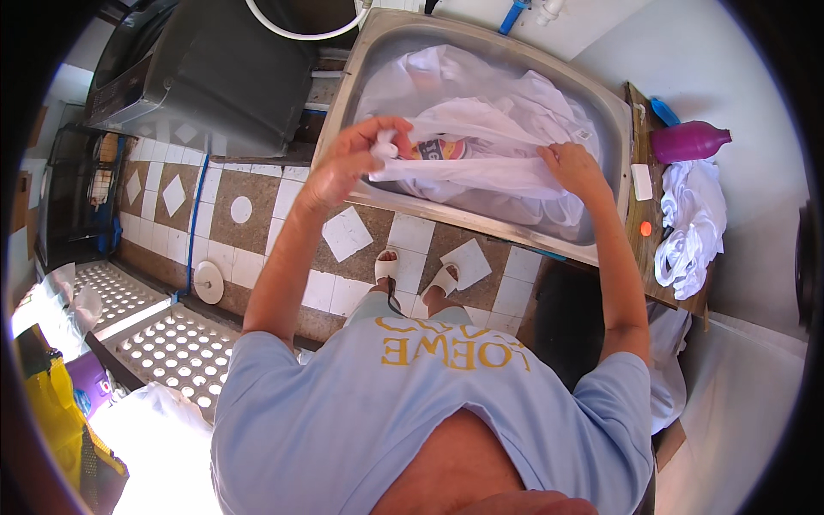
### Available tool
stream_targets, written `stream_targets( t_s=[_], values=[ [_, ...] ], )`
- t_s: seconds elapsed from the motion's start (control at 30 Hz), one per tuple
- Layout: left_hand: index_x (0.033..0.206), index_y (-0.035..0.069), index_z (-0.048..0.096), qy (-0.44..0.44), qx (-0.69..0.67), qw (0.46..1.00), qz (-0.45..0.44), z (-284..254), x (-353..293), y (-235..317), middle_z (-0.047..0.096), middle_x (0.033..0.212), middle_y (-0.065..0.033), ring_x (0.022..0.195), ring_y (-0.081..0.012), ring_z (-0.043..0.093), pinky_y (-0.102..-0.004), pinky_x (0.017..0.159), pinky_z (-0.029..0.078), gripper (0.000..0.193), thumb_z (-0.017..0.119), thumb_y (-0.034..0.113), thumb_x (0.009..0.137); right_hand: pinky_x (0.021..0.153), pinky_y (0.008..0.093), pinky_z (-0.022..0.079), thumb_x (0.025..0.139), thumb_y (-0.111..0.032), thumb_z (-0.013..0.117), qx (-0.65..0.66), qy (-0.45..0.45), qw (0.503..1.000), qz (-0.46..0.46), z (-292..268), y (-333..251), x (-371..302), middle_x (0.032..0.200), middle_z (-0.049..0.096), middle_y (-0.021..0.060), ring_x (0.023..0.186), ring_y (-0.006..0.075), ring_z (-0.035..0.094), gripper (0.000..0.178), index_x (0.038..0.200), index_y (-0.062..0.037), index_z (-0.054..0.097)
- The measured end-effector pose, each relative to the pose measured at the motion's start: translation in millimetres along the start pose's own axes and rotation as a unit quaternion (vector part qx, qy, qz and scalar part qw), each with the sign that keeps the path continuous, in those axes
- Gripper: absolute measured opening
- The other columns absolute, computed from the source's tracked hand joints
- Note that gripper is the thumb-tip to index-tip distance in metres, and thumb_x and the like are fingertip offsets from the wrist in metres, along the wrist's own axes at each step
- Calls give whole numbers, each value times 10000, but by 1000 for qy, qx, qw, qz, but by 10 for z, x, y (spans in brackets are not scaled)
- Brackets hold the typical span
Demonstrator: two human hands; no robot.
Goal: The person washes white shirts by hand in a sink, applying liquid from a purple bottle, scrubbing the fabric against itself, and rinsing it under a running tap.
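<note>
White cloth point(485, 176) spans the metal sink point(350, 90) at one o'clock. The left hand point(342, 163), at eleven, curls slightly spread fingers around its bunched end; the right hand point(577, 170), at two, pinches its edge.

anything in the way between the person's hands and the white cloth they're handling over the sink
Nothing visible: the left hand and right hand are both directly on the white cloth, which is stretched between them over the sink. More white fabric lies in the sink, not between hands and cloth.
</note>
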State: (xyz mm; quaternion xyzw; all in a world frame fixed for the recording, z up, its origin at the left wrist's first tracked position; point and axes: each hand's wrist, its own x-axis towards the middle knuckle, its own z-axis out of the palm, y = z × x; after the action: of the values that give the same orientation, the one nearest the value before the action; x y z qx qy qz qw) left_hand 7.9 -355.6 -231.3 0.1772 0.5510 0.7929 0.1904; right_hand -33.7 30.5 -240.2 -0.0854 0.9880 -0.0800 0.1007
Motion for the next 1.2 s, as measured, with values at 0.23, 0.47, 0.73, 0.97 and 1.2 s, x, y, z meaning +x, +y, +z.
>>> stream_targets(
  t_s=[0.23, 0.47, 0.73, 0.97, 1.2],
  values=[
    [1119, 2, 632, 131, 59, 989, 21, 105, 144, 626, 654, 945, -65, 749, -90, 578, -227, 691, 474, 282, 536, 66, 862, 688, 356, 481, 731, -129, 637, 160, 248, 955, 3, -544, -43, 63, 781, 610, 111, 749, 238, 607, 160, 843, -19, 608],
    [1033, 52, 666, 169, 124, 978, 11, -386, 445, 351, 645, 851, -33, 643, -76, 566, -215, 574, 456, 309, 607, -49, 747, 629, 299, 477, 785, -142, 585, 272, 324, 905, -51, -629, 19, 82, 824, 615, 76, 760, 129, 584, 186, 944, -46, 605],
    [1037, 34, 589, 255, 192, 948, 16, -327, 904, 1072, 670, 862, -113, 709, -196, 644, -353, 646, 549, 236, 536, 193, 871, 833, 355, 491, 860, -230, 598, 652, 123, 745, 66, -1164, 7, -43, 1006, 640, 87, 968, 215, 602, 293, 1067, -23, 594],
    [1081, 37, 568, 211, 156, 959, 103, 67, 1248, 1900, 671, 879, -101, 729, -191, 653, -350, 655, 574, 232, 513, 162, 894, 906, 375, 467, 964, -316, 460, 763, 141, 630, 8, -1744, -164, 48, 1128, 622, 112, 1046, 223, 589, 409, 1203, 7, 540],
    [1040, 14, 624, 218, 293, 926, 89, 173, 1354, 2503, 590, 652, -54, 447, -85, 420, -251, 398, 264, 255, 600, 72, 793, 879, 373, 492, 936, -349, 490, 538, 131, 832, 14, -2228, 76, -171, 1119, 615, 127, 1013, 225, 610, 461, 1193, 30, 541]
  ],
)
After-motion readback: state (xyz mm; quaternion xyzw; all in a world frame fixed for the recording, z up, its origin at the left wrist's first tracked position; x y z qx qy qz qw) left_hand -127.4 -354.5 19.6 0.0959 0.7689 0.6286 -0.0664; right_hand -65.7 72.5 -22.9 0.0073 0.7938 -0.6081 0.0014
